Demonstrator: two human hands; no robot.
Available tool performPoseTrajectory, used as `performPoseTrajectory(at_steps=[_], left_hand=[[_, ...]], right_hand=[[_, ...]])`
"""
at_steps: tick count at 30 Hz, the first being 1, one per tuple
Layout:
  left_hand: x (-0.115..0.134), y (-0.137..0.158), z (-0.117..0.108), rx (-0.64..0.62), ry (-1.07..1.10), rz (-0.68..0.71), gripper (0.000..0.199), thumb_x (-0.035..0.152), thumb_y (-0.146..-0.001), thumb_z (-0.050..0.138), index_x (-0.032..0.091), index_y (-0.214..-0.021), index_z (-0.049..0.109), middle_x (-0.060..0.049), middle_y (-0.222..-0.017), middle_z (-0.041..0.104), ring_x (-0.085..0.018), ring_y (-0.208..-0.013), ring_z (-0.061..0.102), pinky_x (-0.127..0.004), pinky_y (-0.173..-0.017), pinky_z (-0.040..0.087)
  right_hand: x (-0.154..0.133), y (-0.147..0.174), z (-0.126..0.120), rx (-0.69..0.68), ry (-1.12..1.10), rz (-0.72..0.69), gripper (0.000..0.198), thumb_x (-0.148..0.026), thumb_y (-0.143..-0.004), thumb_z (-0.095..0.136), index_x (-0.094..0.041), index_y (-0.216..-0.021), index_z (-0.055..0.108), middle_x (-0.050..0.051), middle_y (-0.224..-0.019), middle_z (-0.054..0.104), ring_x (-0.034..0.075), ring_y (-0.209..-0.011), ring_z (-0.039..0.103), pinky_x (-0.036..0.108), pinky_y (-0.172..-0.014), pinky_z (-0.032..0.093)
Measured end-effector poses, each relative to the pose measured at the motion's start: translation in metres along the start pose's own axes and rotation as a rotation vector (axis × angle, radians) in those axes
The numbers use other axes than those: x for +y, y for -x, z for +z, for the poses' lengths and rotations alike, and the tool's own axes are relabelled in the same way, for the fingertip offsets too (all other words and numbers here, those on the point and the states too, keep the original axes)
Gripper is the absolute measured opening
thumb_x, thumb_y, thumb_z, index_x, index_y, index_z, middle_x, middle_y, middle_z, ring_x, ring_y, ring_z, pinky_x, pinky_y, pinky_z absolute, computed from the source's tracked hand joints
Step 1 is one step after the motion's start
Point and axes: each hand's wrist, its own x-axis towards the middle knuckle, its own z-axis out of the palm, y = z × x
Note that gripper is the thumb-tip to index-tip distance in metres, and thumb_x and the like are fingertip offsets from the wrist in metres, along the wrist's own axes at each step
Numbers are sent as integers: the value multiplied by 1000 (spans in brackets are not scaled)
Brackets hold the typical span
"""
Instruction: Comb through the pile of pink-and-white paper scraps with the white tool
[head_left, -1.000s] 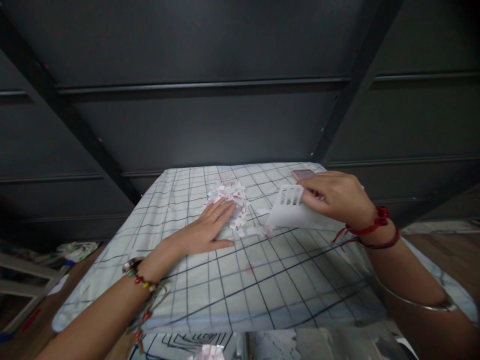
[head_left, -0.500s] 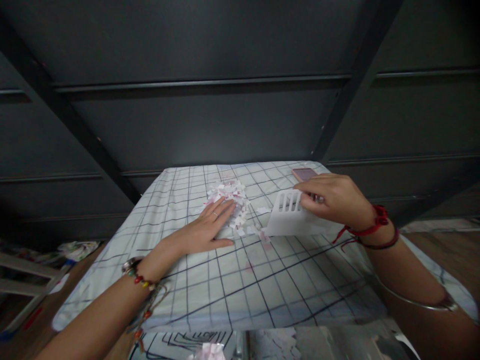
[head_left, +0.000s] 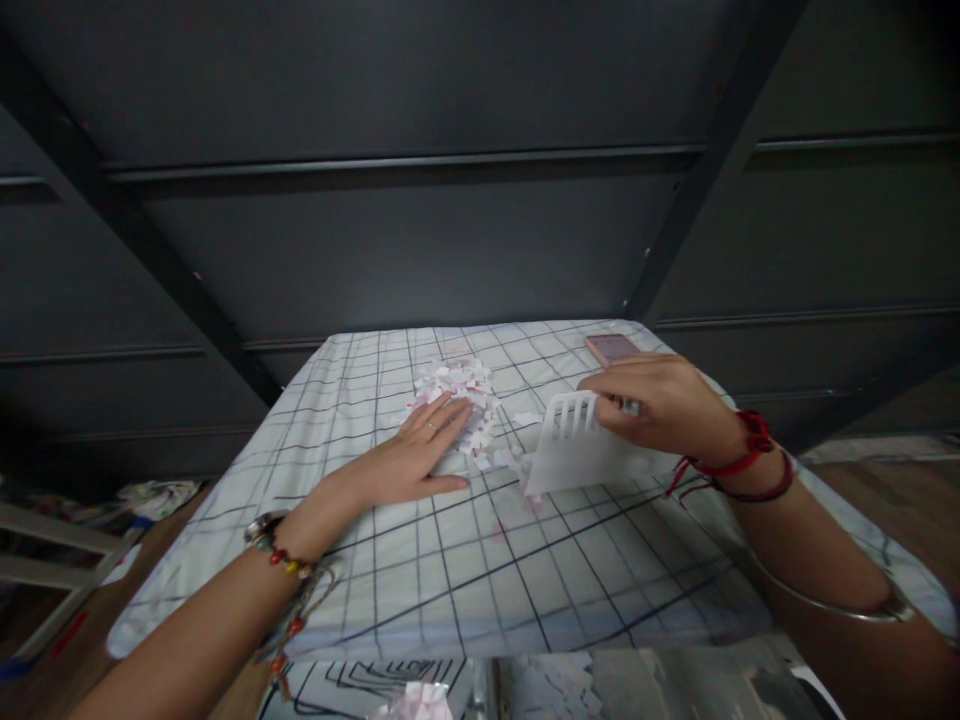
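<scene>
A pile of small torn paper scraps [head_left: 459, 378], white with pink bits, lies on the checked cloth [head_left: 420, 590]. My left hand [head_left: 420, 450] rests flat against the near left side of that pile, fingers stretched and the thumb apart. To the right, my right hand [head_left: 656, 400] pinches a thin white slotted sheet [head_left: 581, 465] by its upper edge. The sheet stands tilted, its lower left corner beside a few loose scraps [head_left: 491, 460]. My right fingertips are partly hidden behind the sheet and hand.
A pink phone [head_left: 611, 347] lies at the table's far right. Dark panels [head_left: 420, 250] rise behind the table. Below the near edge are a clear container [head_left: 645, 685] and a pale pink-white bundle [head_left: 416, 702]. A pale rack [head_left: 60, 545] stands at left.
My right hand has brought the slotted sheet slightly nearer to me and to the left, and its tilt has changed. My left hand has stayed on the pile.
</scene>
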Motion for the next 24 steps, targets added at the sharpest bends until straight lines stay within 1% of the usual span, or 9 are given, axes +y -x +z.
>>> performPoseTrajectory(at_steps=[2, 6, 11, 17, 21, 24], left_hand=[[0, 0, 0, 2, 5, 1, 79, 52, -88, 42, 23, -139, -10, -14, -146, 5, -35, -131, 2, -53, -103, 13], [0, 1, 0, 3, 1, 2, 80, 52, -87, 44, 20, -139, -8, -17, -145, 6, -35, -131, 2, -53, -104, 12], [-1, 1, 1, 14, 16, 3, 79, 51, -87, 45, 21, -140, -6, -15, -145, 8, -36, -131, 2, -53, -103, 13], [-1, 0, 1, -1, -13, 9, 81, 51, -87, 44, 24, -138, -12, -14, -145, 5, -34, -131, -1, -53, -103, 13], [-1, 0, 2, 3, -18, 7, 82, 52, -87, 44, 22, -139, -12, -16, -145, 6, -34, -131, 0, -53, -103, 14], [-1, 1, 2, 10, -10, 11, 81, 52, -87, 44, 24, -139, -11, -15, -145, 6, -35, -131, 0, -53, -103, 14]], right_hand=[[0, 0, -1, 19, -2, 3, 21, -14, -74, 42, -21, -66, 61, -1, -63, 64, 13, -62, 60, 25, -65, 46], [5, 2, -3, 66, 67, 38, 21, -17, -75, 42, -21, -69, 61, 0, -64, 65, 15, -63, 61, 27, -65, 46], [10, 5, -1, -16, 94, 45, 21, -18, -73, 41, -21, -67, 61, 0, -65, 65, 15, -63, 61, 26, -61, 45], [7, 3, 2, -9, 97, 52, 22, -17, -73, 41, -21, -67, 61, -1, -64, 65, 14, -64, 60, 26, -65, 44], [7, 2, 2, -3, 143, 60, 22, -18, -74, 41, -20, -63, 60, 0, -64, 65, 15, -62, 60, 27, -64, 44], [7, 2, 2, 12, 150, 64, 22, -18, -73, 41, -21, -63, 60, 0, -63, 65, 15, -62, 60, 27, -62, 44]])
